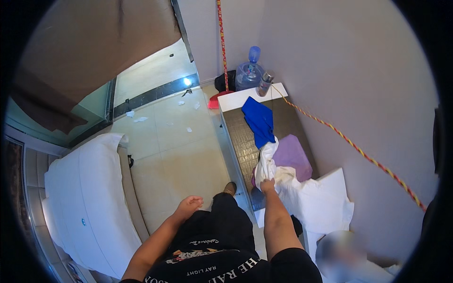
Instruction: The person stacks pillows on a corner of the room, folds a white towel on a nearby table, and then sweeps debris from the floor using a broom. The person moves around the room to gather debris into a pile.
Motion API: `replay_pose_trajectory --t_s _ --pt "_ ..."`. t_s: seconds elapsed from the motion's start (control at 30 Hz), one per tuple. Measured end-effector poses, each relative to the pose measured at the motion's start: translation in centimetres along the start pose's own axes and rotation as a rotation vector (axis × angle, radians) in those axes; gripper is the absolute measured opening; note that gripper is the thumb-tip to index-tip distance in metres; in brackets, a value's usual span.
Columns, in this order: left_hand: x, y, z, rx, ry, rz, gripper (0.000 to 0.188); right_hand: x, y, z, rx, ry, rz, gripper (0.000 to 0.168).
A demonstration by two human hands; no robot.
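Observation:
My right hand (268,185) grips a bunched white cloth (264,166) over a low cabinet with a brown patterned top (240,138). Beyond it a folded blue cloth (260,122) lies on the same top, meeting the end of the white one. To the right is a light purple piece (293,157), either fabric or a bag. A larger white cloth (315,200) spreads from near my hand towards the wall. Loosely curled and holding nothing, my left hand (190,205) hangs in front of my body, above the floor.
A white-covered bed (92,198) stands at left. Paper scraps (141,119) litter the tiled floor. At the cabinet's far end are a bottle (264,84), a large water jug (247,78) and a red broom (216,100). A red-yellow rope (332,129) crosses before the right wall.

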State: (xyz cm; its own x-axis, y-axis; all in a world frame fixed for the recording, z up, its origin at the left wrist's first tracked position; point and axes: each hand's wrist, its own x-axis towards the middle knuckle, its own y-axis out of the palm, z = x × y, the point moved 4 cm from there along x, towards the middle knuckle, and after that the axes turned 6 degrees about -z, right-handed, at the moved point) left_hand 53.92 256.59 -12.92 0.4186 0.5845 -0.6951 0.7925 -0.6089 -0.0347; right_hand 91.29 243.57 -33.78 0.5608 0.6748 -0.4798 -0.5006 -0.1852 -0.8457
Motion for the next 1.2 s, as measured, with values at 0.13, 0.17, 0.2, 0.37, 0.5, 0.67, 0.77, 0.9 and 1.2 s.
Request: replay_pose_trajectory --t_s 0.13,0.17,0.2,0.37,0.5,0.67,0.77,0.9,1.2 --pt "3.0 0.5 -3.3 -0.018 0.002 0.063 0.034 1.0 0.0 -1.1 0.253 0.185 -0.185 0.041" --pt "3.1 0.3 -3.6 -0.048 0.004 0.052 0.035 0.1 -2.3 0.7 0.409 0.273 -0.268 0.043" --pt "3.7 0.8 -4.6 -0.068 0.017 0.074 0.037 -0.6 -4.1 0.9 0.654 0.330 -0.414 0.042" --pt "6.0 3.2 -8.4 0.030 0.044 0.298 0.041 -8.2 -16.2 8.4 1.150 0.294 -0.668 0.027" --pt "4.5 7.9 -15.2 -0.176 0.064 0.324 0.043 -17.8 -24.4 17.9 0.922 -0.200 -0.858 0.005" --pt "4.3 10.2 -18.0 -0.221 0.064 0.566 0.052 -25.2 -25.0 25.6 0.820 -0.344 -0.745 0.007" --pt "3.2 10.6 -18.4 -0.174 0.054 0.710 0.051 -28.4 -23.1 24.3 0.952 -0.206 -0.788 0.007" --pt "1.3 10.6 -17.8 -0.114 0.008 0.948 0.049 -33.8 -23.3 21.6 0.851 0.222 -1.133 0.010" --pt "-7.3 15.1 -15.6 0.498 0.352 1.401 0.049 -39.0 -17.4 20.1 1.461 0.344 -0.807 0.018"
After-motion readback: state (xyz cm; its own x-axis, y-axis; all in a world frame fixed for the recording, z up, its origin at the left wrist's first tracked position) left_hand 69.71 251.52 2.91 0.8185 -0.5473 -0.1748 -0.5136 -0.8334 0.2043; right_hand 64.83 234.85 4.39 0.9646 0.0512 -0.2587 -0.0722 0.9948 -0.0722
